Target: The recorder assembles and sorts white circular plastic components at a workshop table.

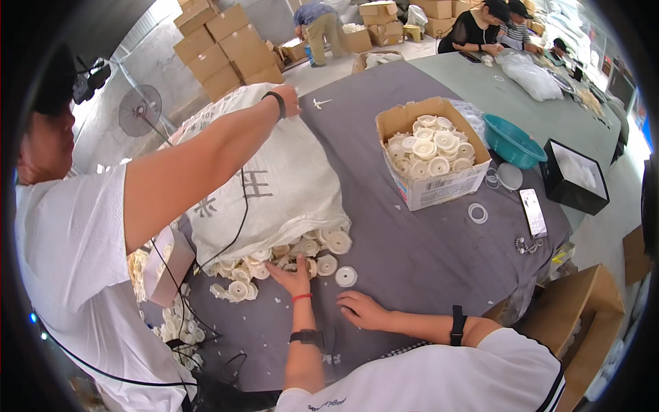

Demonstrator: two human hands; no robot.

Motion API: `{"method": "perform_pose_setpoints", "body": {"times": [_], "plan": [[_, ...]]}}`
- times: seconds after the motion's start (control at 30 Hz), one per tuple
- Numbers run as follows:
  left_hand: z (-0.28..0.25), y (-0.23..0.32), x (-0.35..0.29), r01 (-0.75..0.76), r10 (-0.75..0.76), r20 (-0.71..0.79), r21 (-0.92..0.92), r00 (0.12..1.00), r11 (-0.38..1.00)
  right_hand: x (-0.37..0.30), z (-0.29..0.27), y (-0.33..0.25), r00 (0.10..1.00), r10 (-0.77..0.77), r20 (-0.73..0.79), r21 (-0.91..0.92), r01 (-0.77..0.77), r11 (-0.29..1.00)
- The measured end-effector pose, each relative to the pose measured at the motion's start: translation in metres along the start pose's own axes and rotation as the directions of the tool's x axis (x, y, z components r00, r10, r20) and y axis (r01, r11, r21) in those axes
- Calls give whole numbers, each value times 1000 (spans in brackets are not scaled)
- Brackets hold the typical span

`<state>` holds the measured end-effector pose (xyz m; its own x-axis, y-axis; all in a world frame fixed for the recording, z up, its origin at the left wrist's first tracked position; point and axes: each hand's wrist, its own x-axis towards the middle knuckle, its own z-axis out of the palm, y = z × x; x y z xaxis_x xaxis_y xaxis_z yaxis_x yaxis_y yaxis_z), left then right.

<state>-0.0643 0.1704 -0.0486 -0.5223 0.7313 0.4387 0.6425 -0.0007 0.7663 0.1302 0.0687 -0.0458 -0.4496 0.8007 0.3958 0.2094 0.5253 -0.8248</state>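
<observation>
My left hand [295, 280], with a red string at its wrist, is open against a heap of white round plastic parts [238, 290] at the mouth of a large white woven sack [281, 185]. Its fingers are spread and its palm touches the nearest pieces. My right hand [364, 310] rests on the grey tablecloth, fingers loosely stretched, with nothing in it. Just beyond it lies a single white disc-shaped part [346, 276]. A co-worker's hand [287, 101] grips the far end of the sack, whose mouth faces me.
An open cardboard box [443, 192] full of similar round parts stands right of centre. Past it are a teal basin [513, 141], a black box [575, 177], a phone [533, 213] and a white ring [478, 213]. Dark cables hang near the co-worker [75, 254] at left.
</observation>
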Motion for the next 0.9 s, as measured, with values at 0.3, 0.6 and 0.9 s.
{"method": "perform_pose_setpoints", "body": {"times": [0.3, 0.6, 0.9], "plan": [[-46, 27, -34, 47, -33, 248, -50, 968, 998, 4, 1, 0, 1000, 22, -4, -37, -22, 999], [-164, -113, 1, 189, 123, -391, 667, 912, 721, 17, -43, -6, 954, -163, -253, -520, 8, 854], [-83, -64, 4, -18, 11, 34, 199, 999, 980, 40, -43, 31, 988, 41, -151, -549, -119, 827]]}}
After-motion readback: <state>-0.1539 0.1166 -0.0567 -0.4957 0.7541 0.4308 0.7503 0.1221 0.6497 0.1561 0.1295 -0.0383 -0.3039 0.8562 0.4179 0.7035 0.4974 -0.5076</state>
